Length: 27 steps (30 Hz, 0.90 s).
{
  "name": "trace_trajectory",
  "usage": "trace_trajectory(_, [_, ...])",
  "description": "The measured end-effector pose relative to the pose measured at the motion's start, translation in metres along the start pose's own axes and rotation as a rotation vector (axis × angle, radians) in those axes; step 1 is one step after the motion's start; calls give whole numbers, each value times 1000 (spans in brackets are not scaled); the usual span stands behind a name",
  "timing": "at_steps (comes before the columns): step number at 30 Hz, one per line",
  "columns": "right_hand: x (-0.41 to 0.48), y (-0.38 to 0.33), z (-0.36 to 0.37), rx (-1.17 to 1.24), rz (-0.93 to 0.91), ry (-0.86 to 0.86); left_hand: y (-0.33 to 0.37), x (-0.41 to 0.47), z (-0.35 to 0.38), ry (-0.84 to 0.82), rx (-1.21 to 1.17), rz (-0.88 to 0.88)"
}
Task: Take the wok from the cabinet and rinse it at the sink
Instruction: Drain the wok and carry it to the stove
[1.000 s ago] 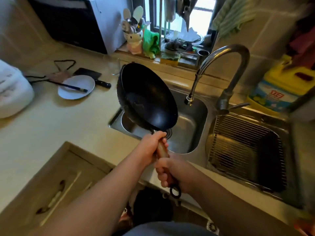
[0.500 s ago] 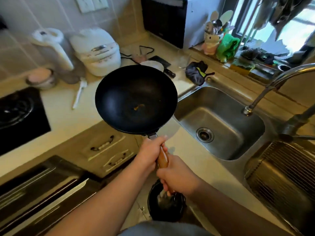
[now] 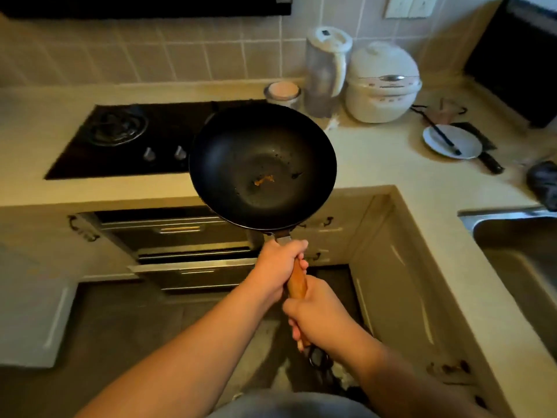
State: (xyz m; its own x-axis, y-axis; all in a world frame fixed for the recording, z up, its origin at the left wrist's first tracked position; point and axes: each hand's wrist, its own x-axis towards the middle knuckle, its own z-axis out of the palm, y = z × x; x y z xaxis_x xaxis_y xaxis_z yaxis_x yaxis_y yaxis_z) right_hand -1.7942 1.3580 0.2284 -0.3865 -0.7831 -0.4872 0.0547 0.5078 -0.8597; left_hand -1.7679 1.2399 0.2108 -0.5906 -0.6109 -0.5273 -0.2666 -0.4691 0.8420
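Observation:
A black wok point(image 3: 262, 164) with a wooden handle hangs level in mid-air over the counter edge, just right of the gas hob point(image 3: 132, 140). A small orange scrap lies in its bottom. My left hand point(image 3: 280, 263) grips the handle near the bowl. My right hand point(image 3: 319, 315) grips the handle's lower end, by its metal ring. The steel sink point(image 3: 518, 245) shows only as a corner at the right edge, well away from the wok.
A kettle point(image 3: 327, 70), a rice cooker point(image 3: 382, 86) and a small jar point(image 3: 283, 93) stand at the back of the counter. A white plate with a knife point(image 3: 452, 141) lies to the right. Below the hob, drawers point(image 3: 187, 245) stand pulled out.
The wok has swung left, away from the sink to a spot beside the hob, and now sits level. Both hands keep the same grip on the handle.

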Motion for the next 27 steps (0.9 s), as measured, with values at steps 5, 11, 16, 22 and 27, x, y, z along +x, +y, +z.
trace_trajectory(5, [17,-30,88,-74,-23,-138,1,-18,-105,120,-80,39])
trace_trajectory(11, [34,-67,178,-212,-86,-318,4,-45,-215,268,-204,68])
trace_trajectory(16, [56,-90,237,-305,-104,-462,2,-57,-288,386,-343,98])
trace_trajectory(22, [101,-118,299,-432,-140,-609,4,-51,-365,553,-434,81])
trace_trajectory(27, [154,-151,346,-446,-164,-731,22,-30,-426,637,-473,115])
